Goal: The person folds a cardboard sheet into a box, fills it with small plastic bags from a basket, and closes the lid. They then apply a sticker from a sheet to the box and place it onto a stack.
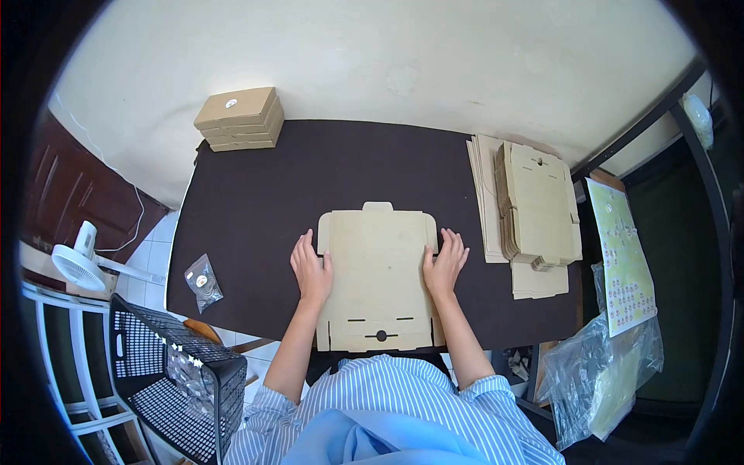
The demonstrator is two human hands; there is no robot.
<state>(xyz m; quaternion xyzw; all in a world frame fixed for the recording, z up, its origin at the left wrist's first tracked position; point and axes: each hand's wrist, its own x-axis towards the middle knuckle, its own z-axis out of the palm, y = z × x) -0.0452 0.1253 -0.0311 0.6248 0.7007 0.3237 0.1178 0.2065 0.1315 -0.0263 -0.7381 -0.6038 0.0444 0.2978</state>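
A flat, unfolded cardboard box blank point(378, 271) lies on the dark tabletop in front of me, its small tab pointing away and a round hole near my side. Along its left edge rests my left hand point(311, 270), fingers apart, thumb on the cardboard. My right hand point(444, 263) is at the right edge in much the same pose, fingers spread and thumb touching the blank. Neither hand is closed round anything.
Folded boxes point(239, 116) are stacked at the back left. Stacks of flat cardboard point(539, 205) lie at the right. A small plastic bag point(203, 283) is at the left. A black basket point(178, 372), white fan point(80, 260) and sticker sheet point(622, 260) stand around the table.
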